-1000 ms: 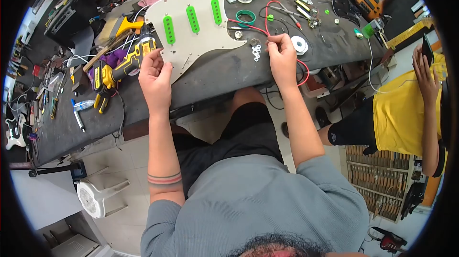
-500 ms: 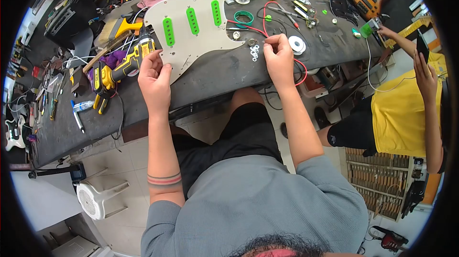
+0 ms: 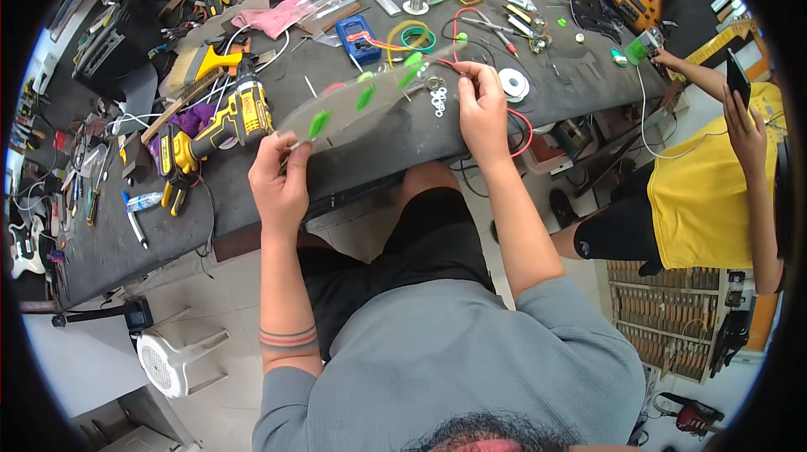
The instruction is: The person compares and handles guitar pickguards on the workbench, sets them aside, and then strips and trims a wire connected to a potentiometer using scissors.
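Note:
My left hand [image 3: 282,175] pinches the lower left edge of a pale guitar pickguard [image 3: 340,123] between thumb and fingers. The pickguard is tilted steeply above the bench and blurred by motion, with three bright green pickups [image 3: 366,97] in it. Close to its right end, my right hand [image 3: 483,107] has its fingers closed; what they hold, if anything, is hidden. Several small white rings [image 3: 438,102] lie on the bench left of that hand. A white spool [image 3: 513,84] lies to its right, beside a red cable [image 3: 528,134].
A yellow-black cordless drill [image 3: 223,128] lies left of my left hand. Behind the pickguard are a blue multimeter [image 3: 360,40] and a green tape roll [image 3: 415,38]. A person in a yellow shirt [image 3: 698,200] stands at right, holding a phone [image 3: 738,76].
The pickguard has swung from nearly face-on to a steep tilt, bringing the blue multimeter behind it into view. My left hand has moved slightly down and right; my right hand has shifted slightly left.

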`<move>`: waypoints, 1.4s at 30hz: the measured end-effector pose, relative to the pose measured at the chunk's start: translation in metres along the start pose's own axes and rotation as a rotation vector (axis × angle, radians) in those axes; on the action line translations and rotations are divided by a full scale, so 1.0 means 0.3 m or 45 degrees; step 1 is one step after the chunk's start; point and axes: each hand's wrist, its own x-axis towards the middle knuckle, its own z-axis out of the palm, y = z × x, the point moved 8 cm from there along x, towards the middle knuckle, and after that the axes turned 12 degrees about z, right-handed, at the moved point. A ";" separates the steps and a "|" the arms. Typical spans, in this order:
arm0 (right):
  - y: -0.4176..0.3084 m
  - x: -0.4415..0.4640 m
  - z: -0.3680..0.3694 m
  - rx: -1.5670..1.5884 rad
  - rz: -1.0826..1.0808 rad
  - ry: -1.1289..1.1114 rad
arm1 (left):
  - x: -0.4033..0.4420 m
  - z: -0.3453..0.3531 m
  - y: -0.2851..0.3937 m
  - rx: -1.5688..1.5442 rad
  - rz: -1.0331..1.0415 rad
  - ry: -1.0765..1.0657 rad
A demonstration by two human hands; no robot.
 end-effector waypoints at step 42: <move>-0.019 0.003 0.016 -0.083 0.011 -0.011 | 0.081 0.003 -0.118 -0.036 -0.202 0.124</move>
